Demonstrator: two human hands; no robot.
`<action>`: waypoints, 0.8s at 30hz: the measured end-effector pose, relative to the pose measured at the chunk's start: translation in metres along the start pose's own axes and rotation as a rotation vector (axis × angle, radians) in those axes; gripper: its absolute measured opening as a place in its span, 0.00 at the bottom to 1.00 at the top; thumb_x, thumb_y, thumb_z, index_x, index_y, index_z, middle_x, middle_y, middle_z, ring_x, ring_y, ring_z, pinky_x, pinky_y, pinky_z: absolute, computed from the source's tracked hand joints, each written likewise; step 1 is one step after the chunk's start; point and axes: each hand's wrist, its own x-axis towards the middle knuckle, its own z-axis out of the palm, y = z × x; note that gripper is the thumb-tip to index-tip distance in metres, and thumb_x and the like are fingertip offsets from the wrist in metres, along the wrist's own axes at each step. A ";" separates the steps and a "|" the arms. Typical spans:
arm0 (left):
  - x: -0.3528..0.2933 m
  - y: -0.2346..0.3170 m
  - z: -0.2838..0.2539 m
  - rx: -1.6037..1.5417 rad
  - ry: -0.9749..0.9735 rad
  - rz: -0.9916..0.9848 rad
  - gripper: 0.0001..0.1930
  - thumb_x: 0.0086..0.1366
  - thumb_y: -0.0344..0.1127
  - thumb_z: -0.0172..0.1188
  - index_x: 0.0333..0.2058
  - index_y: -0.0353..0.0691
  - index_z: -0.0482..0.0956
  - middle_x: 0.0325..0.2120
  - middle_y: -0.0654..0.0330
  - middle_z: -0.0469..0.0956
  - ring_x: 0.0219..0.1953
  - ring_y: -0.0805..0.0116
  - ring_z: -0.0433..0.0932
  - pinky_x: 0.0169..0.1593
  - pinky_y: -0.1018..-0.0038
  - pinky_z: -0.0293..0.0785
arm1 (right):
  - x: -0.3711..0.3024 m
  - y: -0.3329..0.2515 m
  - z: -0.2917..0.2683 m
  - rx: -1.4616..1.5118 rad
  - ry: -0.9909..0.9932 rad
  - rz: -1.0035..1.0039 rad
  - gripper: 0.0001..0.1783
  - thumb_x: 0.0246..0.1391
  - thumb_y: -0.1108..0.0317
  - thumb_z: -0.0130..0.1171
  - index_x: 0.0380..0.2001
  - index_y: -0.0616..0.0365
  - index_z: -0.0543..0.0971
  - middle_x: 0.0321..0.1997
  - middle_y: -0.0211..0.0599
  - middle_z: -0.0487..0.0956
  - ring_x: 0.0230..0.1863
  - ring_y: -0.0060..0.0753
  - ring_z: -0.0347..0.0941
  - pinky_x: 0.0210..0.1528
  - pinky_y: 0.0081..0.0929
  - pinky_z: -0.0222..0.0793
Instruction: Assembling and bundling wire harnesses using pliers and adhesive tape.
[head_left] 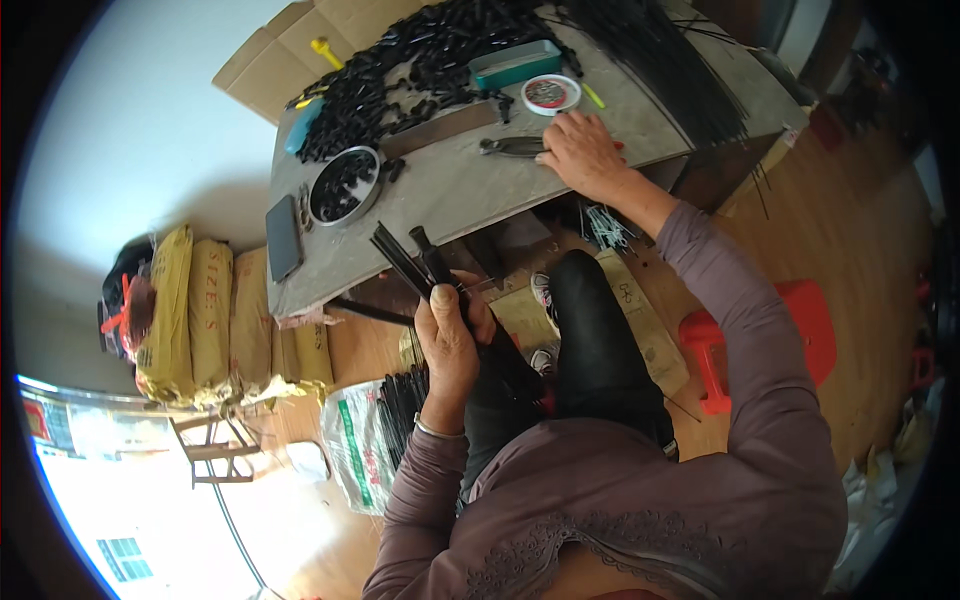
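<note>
My left hand (pixel 450 340) is closed round a bundle of thin black rods (pixel 398 258) in front of my lap. Beside them in the same grip rises a thicker black piece with a flared end (pixel 422 244); I cannot make out what it is. On the table, my right hand (pixel 588 158) lies over a pair of pliers (pixel 512 147), fingers curled down. The dark jaws stick out to the left of the hand, and a bit of red shows at its right. A white round tub (pixel 550 94) of small metal pieces stands just beyond.
Small black parts (pixel 430 45) are heaped on the table (pixel 440 180), with more in a round metal bowl (pixel 344 186). A teal tray (pixel 515 64) and long black rods (pixel 665 70) lie at the back. A phone (pixel 284 237) rests left; a red stool (pixel 805 330) stands right.
</note>
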 end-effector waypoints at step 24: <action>0.002 0.001 0.004 0.013 0.003 -0.019 0.24 0.70 0.57 0.44 0.37 0.38 0.71 0.15 0.71 0.64 0.12 0.84 0.58 0.16 0.83 0.51 | -0.057 -0.109 -0.166 2.005 -1.289 0.948 0.09 0.60 0.70 0.49 0.40 0.58 0.62 0.39 0.61 0.76 0.29 0.45 0.80 0.27 0.37 0.80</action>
